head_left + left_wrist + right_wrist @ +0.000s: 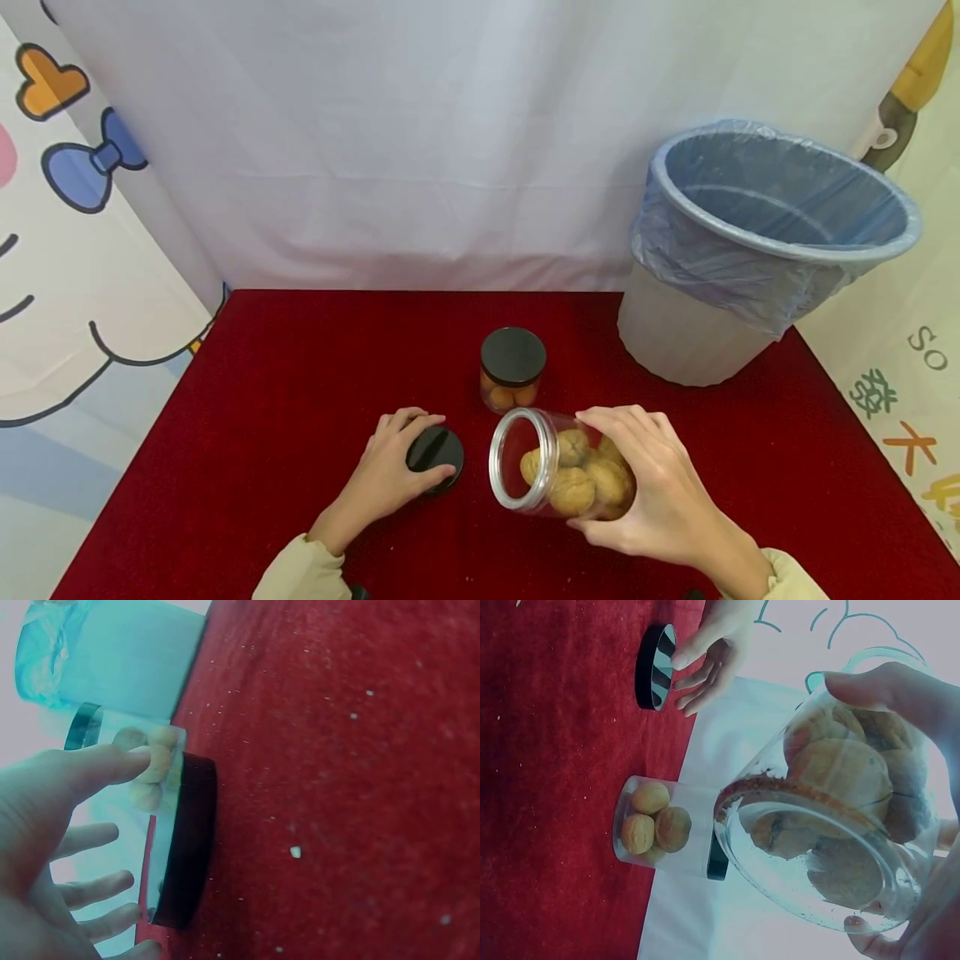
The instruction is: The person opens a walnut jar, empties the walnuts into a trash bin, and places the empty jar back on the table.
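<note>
My right hand (656,483) grasped open jar (551,467), tipped nearly on its side, mouth leftward, walnuts (572,492) within. My left hand (390,471) was released, fingers spread about black lid (435,454) that lay on red cloth (337,358); contact unclear. Just beyond stood capped jar (513,357), also holding walnuts. Farther, rightward: bin (667,329), blue liner (720,271). White curtain (420,150) hung behind.

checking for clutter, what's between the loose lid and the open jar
In the head view, nothing stands between the loose lid and the open jar: only a narrow strip of bare red cloth shows.
</note>
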The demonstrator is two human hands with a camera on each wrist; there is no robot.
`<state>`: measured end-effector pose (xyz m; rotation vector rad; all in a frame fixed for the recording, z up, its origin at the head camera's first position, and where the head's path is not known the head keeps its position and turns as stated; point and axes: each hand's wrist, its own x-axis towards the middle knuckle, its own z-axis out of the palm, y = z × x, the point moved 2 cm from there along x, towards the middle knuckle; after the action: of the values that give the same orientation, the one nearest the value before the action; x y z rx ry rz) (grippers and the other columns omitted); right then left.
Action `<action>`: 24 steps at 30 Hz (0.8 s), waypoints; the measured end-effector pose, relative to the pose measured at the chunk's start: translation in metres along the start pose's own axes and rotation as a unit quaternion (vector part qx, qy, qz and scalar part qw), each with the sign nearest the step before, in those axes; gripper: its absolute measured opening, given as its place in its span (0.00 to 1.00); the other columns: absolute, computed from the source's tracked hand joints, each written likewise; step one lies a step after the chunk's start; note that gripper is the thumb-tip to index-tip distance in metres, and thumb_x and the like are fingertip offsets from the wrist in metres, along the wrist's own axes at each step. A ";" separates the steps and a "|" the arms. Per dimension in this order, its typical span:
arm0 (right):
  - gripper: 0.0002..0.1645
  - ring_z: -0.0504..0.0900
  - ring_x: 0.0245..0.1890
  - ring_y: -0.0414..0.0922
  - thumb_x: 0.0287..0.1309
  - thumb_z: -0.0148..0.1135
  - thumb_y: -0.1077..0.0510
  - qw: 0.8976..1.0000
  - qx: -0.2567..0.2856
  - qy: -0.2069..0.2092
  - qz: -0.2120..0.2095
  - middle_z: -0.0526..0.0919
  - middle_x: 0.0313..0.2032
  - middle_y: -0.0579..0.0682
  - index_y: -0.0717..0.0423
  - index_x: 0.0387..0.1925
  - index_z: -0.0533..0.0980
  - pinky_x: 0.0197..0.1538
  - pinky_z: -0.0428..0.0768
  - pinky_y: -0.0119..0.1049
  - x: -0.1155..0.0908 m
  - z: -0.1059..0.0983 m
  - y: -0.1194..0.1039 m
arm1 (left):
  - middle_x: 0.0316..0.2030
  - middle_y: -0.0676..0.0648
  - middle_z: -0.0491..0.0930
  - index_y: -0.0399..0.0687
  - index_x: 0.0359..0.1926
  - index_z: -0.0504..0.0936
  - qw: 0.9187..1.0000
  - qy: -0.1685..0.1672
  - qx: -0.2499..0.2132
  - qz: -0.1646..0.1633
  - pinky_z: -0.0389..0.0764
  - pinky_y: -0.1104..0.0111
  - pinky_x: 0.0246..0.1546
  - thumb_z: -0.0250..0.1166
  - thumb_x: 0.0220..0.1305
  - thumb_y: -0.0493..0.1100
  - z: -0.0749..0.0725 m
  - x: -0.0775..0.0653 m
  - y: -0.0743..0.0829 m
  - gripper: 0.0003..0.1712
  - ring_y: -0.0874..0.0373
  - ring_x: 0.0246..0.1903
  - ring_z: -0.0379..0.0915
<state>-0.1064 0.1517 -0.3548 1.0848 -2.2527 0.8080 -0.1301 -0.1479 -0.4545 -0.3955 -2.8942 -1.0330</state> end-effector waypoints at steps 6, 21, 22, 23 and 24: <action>0.56 0.73 0.46 0.43 0.07 0.81 0.49 1.000 0.003 0.006 0.007 0.78 0.48 0.47 0.59 0.53 0.74 0.44 0.63 0.37 0.002 -0.004 0.003 | 0.56 0.47 0.70 0.50 0.57 0.76 0.999 0.031 -0.034 0.006 0.73 0.53 0.46 0.72 0.52 0.53 -0.007 0.002 0.002 0.32 0.51 0.52 0.63; 0.56 0.73 0.43 0.43 0.08 0.82 0.48 1.000 0.004 0.018 0.016 0.78 0.46 0.47 0.60 0.52 0.73 0.42 0.62 0.34 0.005 -0.015 0.012 | 0.56 0.48 0.71 0.53 0.57 0.76 0.994 0.074 -0.064 0.041 0.71 0.49 0.50 0.70 0.56 0.52 -0.024 0.016 0.007 0.28 0.51 0.55 0.64; 0.56 0.73 0.44 0.44 0.08 0.82 0.48 1.000 0.004 0.019 0.016 0.78 0.46 0.48 0.61 0.52 0.73 0.42 0.62 0.34 0.005 -0.016 0.013 | 0.56 0.48 0.71 0.53 0.57 0.76 0.994 0.075 -0.066 0.045 0.71 0.49 0.50 0.70 0.56 0.52 -0.025 0.017 0.008 0.28 0.51 0.55 0.64; 0.56 0.73 0.44 0.44 0.09 0.82 0.48 1.000 0.004 0.020 0.016 0.79 0.46 0.48 0.61 0.52 0.74 0.42 0.62 0.34 0.006 -0.017 0.013 | 0.56 0.48 0.71 0.54 0.57 0.76 0.994 0.077 -0.067 0.047 0.71 0.49 0.51 0.70 0.56 0.52 -0.026 0.018 0.009 0.28 0.51 0.55 0.64; 0.56 0.73 0.44 0.44 0.09 0.82 0.48 1.000 0.003 0.020 0.016 0.79 0.46 0.48 0.61 0.52 0.74 0.43 0.62 0.34 0.006 -0.018 0.014 | 0.56 0.48 0.71 0.53 0.57 0.76 0.993 0.079 -0.068 0.050 0.71 0.48 0.50 0.70 0.56 0.52 -0.028 0.019 0.011 0.28 0.51 0.55 0.64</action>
<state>-0.1172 0.1686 -0.3423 1.0288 -2.2398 0.8424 -0.1473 -0.1530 -0.4238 -0.4395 -2.6455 -1.1916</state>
